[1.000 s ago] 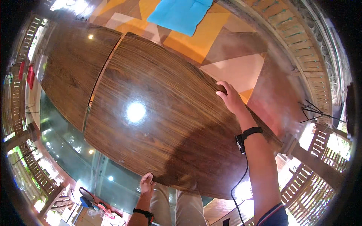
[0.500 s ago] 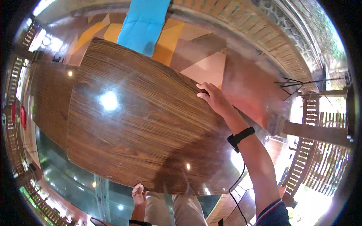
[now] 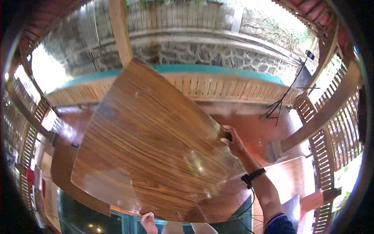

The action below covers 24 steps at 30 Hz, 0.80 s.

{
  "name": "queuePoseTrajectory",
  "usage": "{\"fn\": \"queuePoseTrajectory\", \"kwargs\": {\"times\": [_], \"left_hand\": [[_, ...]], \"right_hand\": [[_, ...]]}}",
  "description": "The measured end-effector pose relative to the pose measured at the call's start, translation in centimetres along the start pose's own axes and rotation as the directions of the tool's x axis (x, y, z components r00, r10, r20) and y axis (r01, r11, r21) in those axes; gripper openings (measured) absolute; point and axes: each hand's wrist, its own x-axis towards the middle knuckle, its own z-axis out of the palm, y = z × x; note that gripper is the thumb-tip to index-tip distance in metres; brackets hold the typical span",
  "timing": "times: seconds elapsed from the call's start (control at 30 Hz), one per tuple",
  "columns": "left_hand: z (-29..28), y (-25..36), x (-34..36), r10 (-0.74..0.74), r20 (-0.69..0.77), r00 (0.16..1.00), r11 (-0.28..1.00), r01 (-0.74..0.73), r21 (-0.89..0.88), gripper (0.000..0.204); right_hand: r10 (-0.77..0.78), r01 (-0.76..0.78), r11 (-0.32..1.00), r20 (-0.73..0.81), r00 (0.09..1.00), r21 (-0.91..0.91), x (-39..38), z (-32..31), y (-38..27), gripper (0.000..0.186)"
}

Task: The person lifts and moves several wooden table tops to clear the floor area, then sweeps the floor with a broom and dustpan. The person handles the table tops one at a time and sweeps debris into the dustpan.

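A large wood-grain board (image 3: 152, 152), like a tabletop with curved sides, takes up the middle of the view. Its far end stands raised, one corner pointing up and away. My right hand (image 3: 233, 142) is closed over its right edge, thumb on top and fingers partly hidden by the rim. Down at the near edge, my left hand (image 3: 148, 222) grips with curled fingers, some of them out of sight under the board. A black band (image 3: 254, 176) with a cable hanging from it circles my right wrist.
Behind the board runs a long wooden railing bench (image 3: 233, 87) with a teal top. A tripod (image 3: 278, 107) stands at the right on the reddish floor. Another brown panel (image 3: 64, 171) lies at the left, near a dark glassy surface (image 3: 89, 222). A wooden post (image 3: 120, 35) rises behind.
The board's far end has risen with both hands still on it. My view has swung upward, bringing in the bench and wall, and the blue cloth is no longer visible.
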Motion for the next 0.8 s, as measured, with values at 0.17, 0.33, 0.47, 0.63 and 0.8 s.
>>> {"fn": "queuePoseTrajectory", "kwargs": {"times": [0.17, 0.33, 0.47, 0.63, 0.8], "left_hand": [[3.8, 10.0, 6.7, 0.099, -0.043, 0.994, 0.976, -0.105, -0.193, 0.010], [10.5, 22.6, 13.2, 0.357, 0.202, 0.912, 0.929, -0.370, 0.031, 0.008], [14.3, 26.6, 18.2, 0.383, 0.232, 0.894, 0.917, -0.399, 0.025, 0.010], [21.7, 33.3, 21.5, 0.406, 0.352, 0.843, 0.902, -0.433, -0.003, 0.013], [28.3, 35.7, 26.5, 0.370, 0.431, 0.823, 0.917, -0.397, -0.030, 0.015]], "right_hand": [[0.121, -0.085, 0.965, -0.134, 0.984, 0.249, -2.9, -8.6, -0.8, 0.044], [0.266, -0.131, 0.852, -0.203, 0.942, 0.507, -6.4, -17.6, 1.4, 0.044], [0.170, -0.012, 0.936, -0.422, 0.891, 0.352, -8.0, -19.2, 1.4, 0.045], [0.309, -0.069, 0.872, -0.435, 0.845, 0.485, -8.8, -22.2, 3.9, 0.049], [0.355, -0.041, 0.846, -0.503, 0.788, 0.532, -6.7, -24.3, 6.1, 0.045]]}}
